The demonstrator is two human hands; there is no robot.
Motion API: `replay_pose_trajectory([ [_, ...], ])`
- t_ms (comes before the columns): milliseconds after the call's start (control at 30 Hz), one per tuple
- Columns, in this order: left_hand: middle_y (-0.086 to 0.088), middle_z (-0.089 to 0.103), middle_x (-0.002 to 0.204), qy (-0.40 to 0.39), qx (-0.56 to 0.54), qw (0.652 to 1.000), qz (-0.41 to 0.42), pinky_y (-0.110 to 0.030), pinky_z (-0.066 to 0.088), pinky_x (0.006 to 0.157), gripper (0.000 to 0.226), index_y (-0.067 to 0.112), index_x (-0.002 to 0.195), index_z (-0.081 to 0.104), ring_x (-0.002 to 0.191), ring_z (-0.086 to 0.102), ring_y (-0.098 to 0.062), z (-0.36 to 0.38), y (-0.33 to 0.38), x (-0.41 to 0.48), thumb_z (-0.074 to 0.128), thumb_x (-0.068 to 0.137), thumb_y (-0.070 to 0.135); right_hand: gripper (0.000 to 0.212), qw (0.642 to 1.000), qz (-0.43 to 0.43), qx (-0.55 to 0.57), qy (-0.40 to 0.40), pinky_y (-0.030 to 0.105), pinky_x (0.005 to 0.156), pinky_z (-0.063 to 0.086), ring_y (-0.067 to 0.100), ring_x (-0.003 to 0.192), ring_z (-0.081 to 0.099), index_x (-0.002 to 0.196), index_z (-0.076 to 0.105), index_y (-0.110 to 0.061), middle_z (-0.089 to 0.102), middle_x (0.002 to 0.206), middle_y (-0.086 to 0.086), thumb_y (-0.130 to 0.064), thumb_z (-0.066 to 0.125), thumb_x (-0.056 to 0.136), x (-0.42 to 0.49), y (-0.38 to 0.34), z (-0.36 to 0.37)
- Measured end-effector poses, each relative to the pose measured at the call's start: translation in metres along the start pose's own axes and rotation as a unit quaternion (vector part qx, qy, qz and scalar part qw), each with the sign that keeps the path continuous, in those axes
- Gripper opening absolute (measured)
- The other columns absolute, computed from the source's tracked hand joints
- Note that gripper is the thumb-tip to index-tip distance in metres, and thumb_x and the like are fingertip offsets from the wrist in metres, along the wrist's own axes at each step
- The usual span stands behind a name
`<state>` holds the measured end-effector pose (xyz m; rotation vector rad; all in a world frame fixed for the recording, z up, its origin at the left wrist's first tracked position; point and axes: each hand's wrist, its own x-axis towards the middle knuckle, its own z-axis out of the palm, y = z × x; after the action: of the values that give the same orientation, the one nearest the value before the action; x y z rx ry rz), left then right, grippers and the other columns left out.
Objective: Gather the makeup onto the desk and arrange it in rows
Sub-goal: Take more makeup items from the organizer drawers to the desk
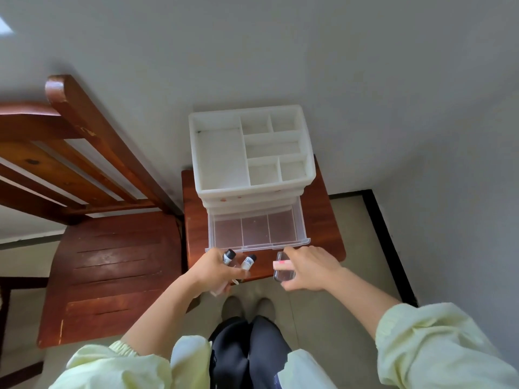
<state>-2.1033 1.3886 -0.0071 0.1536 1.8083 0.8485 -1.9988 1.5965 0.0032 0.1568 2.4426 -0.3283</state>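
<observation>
Holding two black-capped bottles (228,255) bunched in my left hand (216,272), I have its fingers curled tight round their bodies so that both ride upright in one grip, caps pointing away from me. My right hand (311,272) is clamped on a clear case (284,273), thumb and fingers pinching its edges; a pink piece lies against it that I cannot identify. Both hands hover just near of the bottom drawer (258,246), which stands pulled out toward me from the white organizer (252,189), and its three clear compartments look bare, as do the tray sections on top. I judge the drawer is left open simply because neither hand is free to push it. The organizer sits on a small wooden table (323,220) against the far wall, with a wooden chair (112,262) to its left. No desk is in view, so I reckon the carrying comes next, with the rows not yet begun.
</observation>
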Motion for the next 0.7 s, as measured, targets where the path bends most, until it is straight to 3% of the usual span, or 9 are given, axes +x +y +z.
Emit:
replay_pose_trajectory([
  [67, -0.001, 0.058, 0.056, 0.011, 0.012, 1.000, -0.001, -0.024, 0.041, 0.044, 0.023, 0.008, 0.084, 0.060, 0.042, 0.049, -0.013, 0.000, 0.005, 0.004, 0.077, 0.079, 0.023, 0.045, 0.999, -0.021, -0.038, 0.018, 0.032, 0.063, 0.039, 0.027, 0.083, 0.061, 0.110, 0.046, -0.015, 0.066, 0.099, 0.004, -0.044, 0.063, 0.079, 0.003, 0.002, -0.005],
  [167, 0.000, 0.065, 0.067, 0.033, 0.027, 0.999, 0.030, -0.023, 0.047, 0.051, 0.031, 0.010, 0.103, 0.065, 0.050, 0.058, -0.010, -0.005, 0.016, 0.013, 0.078, 0.078, 0.022, 0.048, 0.996, -0.022, -0.053, 0.062, 0.032, 0.064, 0.039, 0.029, 0.090, 0.064, 0.117, 0.046, -0.014, 0.067, 0.102, 0.006, -0.043, 0.061, 0.082, 0.013, 0.009, -0.020],
  [300, 0.001, 0.063, 0.072, 0.062, 0.053, 0.996, 0.017, -0.021, 0.046, 0.051, 0.041, 0.007, 0.112, 0.061, 0.055, 0.059, -0.011, -0.010, 0.030, 0.030, 0.077, 0.079, 0.025, 0.045, 0.994, -0.025, -0.072, 0.083, 0.032, 0.064, 0.040, 0.029, 0.089, 0.065, 0.113, 0.049, -0.013, 0.067, 0.100, 0.007, -0.041, 0.064, 0.080, 0.032, 0.014, -0.041],
  [500, 0.001, 0.066, 0.090, 0.112, 0.071, 0.990, 0.053, -0.033, 0.054, 0.074, 0.053, 0.016, 0.121, 0.051, 0.077, 0.066, -0.014, -0.016, 0.043, 0.046, 0.078, 0.076, 0.025, 0.048, 0.992, -0.017, -0.080, 0.099, 0.033, 0.063, 0.041, 0.030, 0.087, 0.065, 0.120, 0.046, -0.013, 0.068, 0.098, 0.008, -0.037, 0.064, 0.082, 0.054, 0.019, -0.053],
  [700, -0.005, 0.069, 0.090, 0.125, 0.045, 0.989, 0.061, -0.038, 0.057, 0.073, 0.051, 0.019, 0.119, 0.051, 0.068, 0.066, -0.011, -0.021, 0.048, 0.054, 0.079, 0.076, 0.018, 0.051, 0.992, -0.021, -0.070, 0.103, 0.032, 0.061, 0.041, 0.031, 0.087, 0.065, 0.122, 0.044, -0.013, 0.067, 0.100, 0.009, -0.040, 0.064, 0.083, 0.062, 0.021, -0.058],
])
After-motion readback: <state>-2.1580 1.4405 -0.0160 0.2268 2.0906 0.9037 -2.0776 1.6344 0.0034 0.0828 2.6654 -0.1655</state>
